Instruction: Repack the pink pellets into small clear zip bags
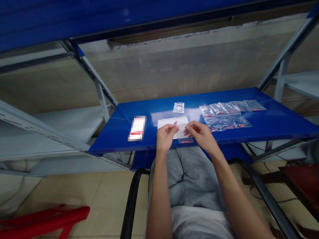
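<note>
My left hand and my right hand are both closed in a pinch over a white sheet of paper near the front edge of the blue table. A thin strand appears to run between the fingertips of the two hands; its ends are hidden by the fingers. Just beyond my left fingertips, a few small red pieces lie on the paper. Below the paper, at the table's edge, is a small clear bag with a row of red pieces.
Several clear zip bags with small red pieces lie spread on the right of the blue table. Another clear bag lies behind the paper. A blurred-out white and red item rests at left. Metal posts flank the table.
</note>
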Motion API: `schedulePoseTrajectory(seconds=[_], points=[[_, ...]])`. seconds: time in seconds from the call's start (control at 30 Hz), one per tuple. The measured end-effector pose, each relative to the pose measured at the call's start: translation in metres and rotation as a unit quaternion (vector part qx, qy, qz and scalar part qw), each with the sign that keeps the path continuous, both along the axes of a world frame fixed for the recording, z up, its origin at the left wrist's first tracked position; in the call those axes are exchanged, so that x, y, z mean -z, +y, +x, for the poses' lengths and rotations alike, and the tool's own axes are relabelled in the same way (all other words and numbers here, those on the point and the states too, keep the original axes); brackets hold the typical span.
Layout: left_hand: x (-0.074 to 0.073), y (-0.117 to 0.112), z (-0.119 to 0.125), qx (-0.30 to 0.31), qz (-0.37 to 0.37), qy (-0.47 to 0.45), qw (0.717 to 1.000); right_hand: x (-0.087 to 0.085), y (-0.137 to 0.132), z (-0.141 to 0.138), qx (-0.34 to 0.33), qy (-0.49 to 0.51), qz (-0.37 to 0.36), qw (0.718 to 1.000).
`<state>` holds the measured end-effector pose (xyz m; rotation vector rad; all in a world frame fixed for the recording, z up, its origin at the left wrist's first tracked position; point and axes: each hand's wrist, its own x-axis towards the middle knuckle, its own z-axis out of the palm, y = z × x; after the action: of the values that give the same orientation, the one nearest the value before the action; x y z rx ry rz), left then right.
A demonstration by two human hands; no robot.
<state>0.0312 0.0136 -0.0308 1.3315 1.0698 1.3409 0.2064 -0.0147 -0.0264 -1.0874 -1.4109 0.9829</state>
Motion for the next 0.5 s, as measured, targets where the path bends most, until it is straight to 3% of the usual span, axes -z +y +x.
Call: schedulePoseTrajectory(seconds=[0.23, 0.5], points=[[0.001, 0.001, 0.002, -0.041, 0.013, 0.022, 0.999, -0.009, -0.007, 0.000, 0.038, -0.062, 0.053, 0.996], [-0.008, -0.006, 0.011, -0.022, -0.012, -0.044, 0.999, -0.018, -0.011, -0.001, 0.053, -0.036, 0.059, 0.996]])
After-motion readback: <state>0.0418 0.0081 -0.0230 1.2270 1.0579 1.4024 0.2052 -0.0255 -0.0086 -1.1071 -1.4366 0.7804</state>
